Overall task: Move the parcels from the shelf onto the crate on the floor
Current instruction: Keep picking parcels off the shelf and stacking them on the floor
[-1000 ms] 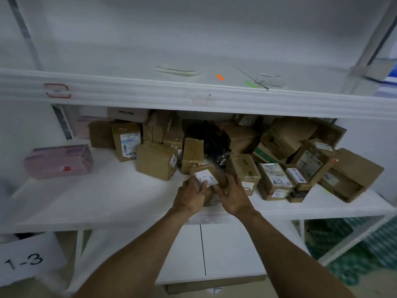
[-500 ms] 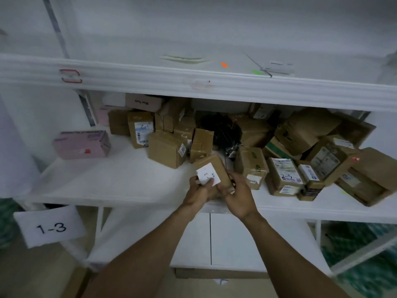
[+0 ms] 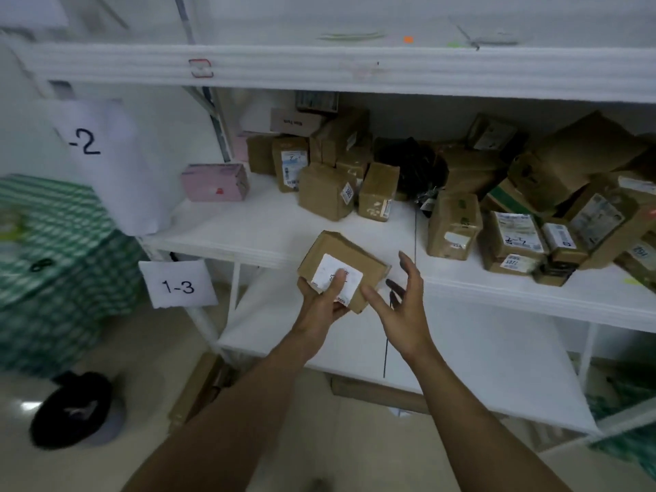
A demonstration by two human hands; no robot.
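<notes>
Shelf (image 3: 248, 239): middle board carries well over 10 brown parcels (image 3: 458, 225), heaped at back and right; pink box (image 3: 214, 182) at left. Judged early in task, bulk left to move. Crate not in view, contents unknown. 1 labelled parcel (image 3: 335, 248) clear of board, in front of its edge, gripped by left hand (image 3: 319, 303), thumb on label. Right hand (image 3: 401, 307) just beside it, fingers spread, holding nothing.
</notes>
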